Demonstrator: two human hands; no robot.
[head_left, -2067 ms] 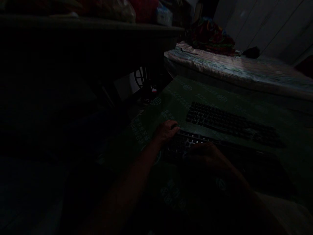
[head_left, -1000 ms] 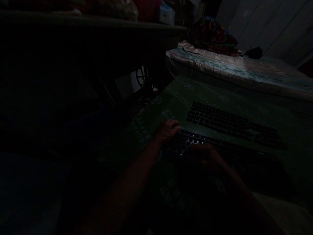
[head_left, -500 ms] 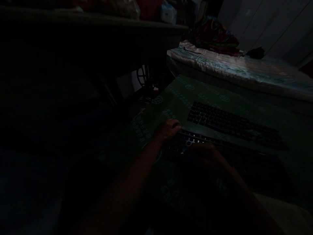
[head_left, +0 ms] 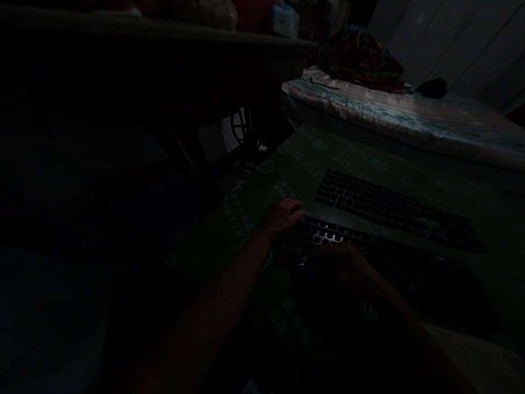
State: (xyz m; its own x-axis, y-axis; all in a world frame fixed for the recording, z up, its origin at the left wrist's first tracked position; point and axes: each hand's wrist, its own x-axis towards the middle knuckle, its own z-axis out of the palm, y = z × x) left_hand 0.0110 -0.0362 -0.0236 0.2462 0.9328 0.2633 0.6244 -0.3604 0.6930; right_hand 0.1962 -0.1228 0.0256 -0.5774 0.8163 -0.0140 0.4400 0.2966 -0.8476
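Observation:
In very dim light, a dark keyboard (head_left: 414, 262) lies on a green printed board. Its left part shows pale metal with rows of dark openings (head_left: 328, 237). My left hand (head_left: 283, 215) is closed on the keyboard's far left corner, thumb and fingers bent over the edge. Over the left part of the keyboard is my right hand (head_left: 338, 262), its fingers curled down. Shadow hides the fingertips and whatever they hold. A small bright glint (head_left: 302, 265) shows just left of them. Beyond the keyboard lies a separate black set of keys (head_left: 381, 202) in rows.
The green board (head_left: 295, 158) carries pale lettering and globe marks. Behind it is a bed with a striped cover (head_left: 369, 106) and a heap of colourful cloth (head_left: 365, 60). A dark table (head_left: 164, 33) with bags stands at the upper left, a spoked wheel (head_left: 239, 126) beneath it.
My right hand has shifted slightly left and nearer to me, baring more of the pale metal with openings. The left hand keeps its place on the corner.

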